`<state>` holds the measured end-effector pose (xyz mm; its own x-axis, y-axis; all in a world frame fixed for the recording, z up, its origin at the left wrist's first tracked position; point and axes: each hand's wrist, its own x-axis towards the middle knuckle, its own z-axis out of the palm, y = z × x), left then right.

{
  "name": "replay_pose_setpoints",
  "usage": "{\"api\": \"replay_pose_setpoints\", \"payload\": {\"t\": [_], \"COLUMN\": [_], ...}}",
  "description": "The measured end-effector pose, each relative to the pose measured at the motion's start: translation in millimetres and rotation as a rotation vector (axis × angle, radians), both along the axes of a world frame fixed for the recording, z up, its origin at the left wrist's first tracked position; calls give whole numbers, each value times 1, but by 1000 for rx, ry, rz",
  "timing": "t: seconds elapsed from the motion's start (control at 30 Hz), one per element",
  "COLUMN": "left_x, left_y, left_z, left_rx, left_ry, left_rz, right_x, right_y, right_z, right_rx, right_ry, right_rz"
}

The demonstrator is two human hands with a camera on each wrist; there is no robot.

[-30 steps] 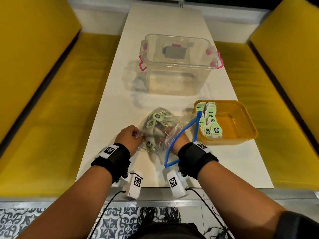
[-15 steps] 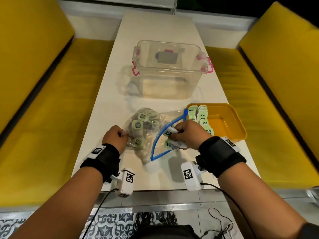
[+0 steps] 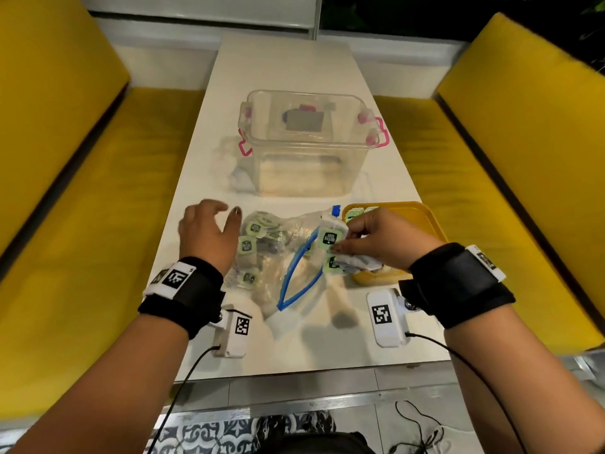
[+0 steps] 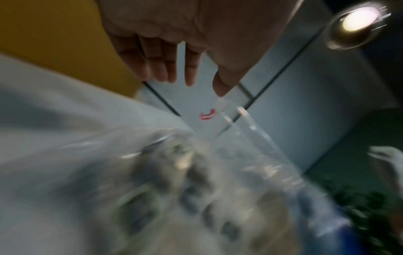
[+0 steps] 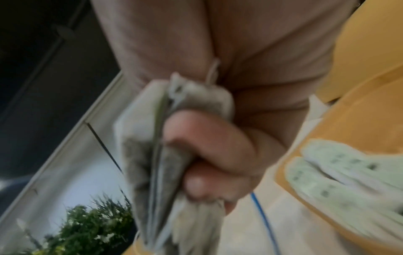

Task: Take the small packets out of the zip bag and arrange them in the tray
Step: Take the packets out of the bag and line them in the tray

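A clear zip bag (image 3: 278, 257) with a blue zip strip lies on the white table, its mouth wide and several green-labelled packets still inside. My right hand (image 3: 370, 244) grips a bunch of packets (image 3: 330, 239) just outside the bag's mouth, at the near left corner of the yellow tray (image 3: 425, 217). The right wrist view shows the fingers (image 5: 218, 146) curled round the bunch of packets (image 5: 150, 155). Packets (image 5: 340, 172) stand in a row along the tray's left side. My left hand (image 3: 209, 231) hovers open beside the bag's left end, fingers (image 4: 165, 67) straight, touching nothing.
A clear lidless storage box (image 3: 307, 142) with pink latches stands farther back on the table (image 3: 294, 60). Yellow bench seats (image 3: 82, 208) run along both sides. The table's near edge is close to my wrists.
My right hand has come out of the bag with a bunch of packets and moved toward the tray. My left hand has let go of the bag and opened, lifting off to the left.
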<state>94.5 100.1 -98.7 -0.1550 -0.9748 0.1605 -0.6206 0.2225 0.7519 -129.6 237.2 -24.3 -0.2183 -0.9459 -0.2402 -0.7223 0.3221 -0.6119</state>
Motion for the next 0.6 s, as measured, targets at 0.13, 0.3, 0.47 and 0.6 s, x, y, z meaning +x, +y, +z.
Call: {"api": "replay_pose_setpoints", "payload": {"t": [0.13,0.3,0.47,0.6], "left_x": [-37,-67,-63,-61], "left_y": [20,42,45,42], "left_z": [47,75,53,40], "left_rx": [212,846,1074,1111], "left_ry": [397,749,832,866], "left_rz": [-318,-479,-443,-279], "right_x": [10,23,29,29], "right_y": [-15,-31,-41,-38], "right_z": [25,31,11,7], "right_rx": [-61,-109,-142,-123], "right_ry": [-52,-82,-47,-182], "right_rz": [65,143,42,-49]}}
